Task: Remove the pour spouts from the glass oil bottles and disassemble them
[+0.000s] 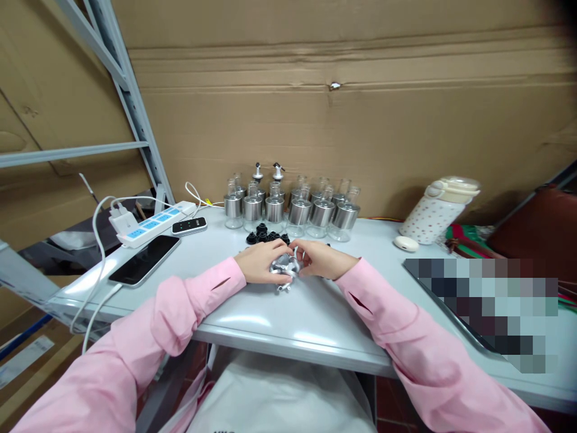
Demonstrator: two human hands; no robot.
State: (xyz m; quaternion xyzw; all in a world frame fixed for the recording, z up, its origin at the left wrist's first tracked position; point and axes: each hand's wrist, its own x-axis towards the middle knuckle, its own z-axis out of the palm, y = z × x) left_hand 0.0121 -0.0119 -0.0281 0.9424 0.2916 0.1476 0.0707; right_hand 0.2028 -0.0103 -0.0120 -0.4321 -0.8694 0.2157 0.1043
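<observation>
A small pile of shiny silver-and-white pourer spouts [285, 264] lies on the table between my hands. My left hand [261, 262] curves over the left side of the pile, its thumb and fingers apart around the pieces. From the right, my right hand [322, 258] reaches in with bent fingers at the pile's edge, a gap showing between thumb and forefinger. Just behind the hands sits a heap of black stoppers [265, 234], partly covered by my left hand. Beyond them stand rows of glass bottles [299, 211] with metal sleeves; two at the back carry pourers [277, 172].
On the left are a phone [145, 260], a small black device [189, 225] and a power strip [157, 225] with white cables. A dotted flask [435, 213], a white oval case [406, 243] and a blurred-out flat panel [478, 307] are at right. Cardboard [360, 120] walls the back.
</observation>
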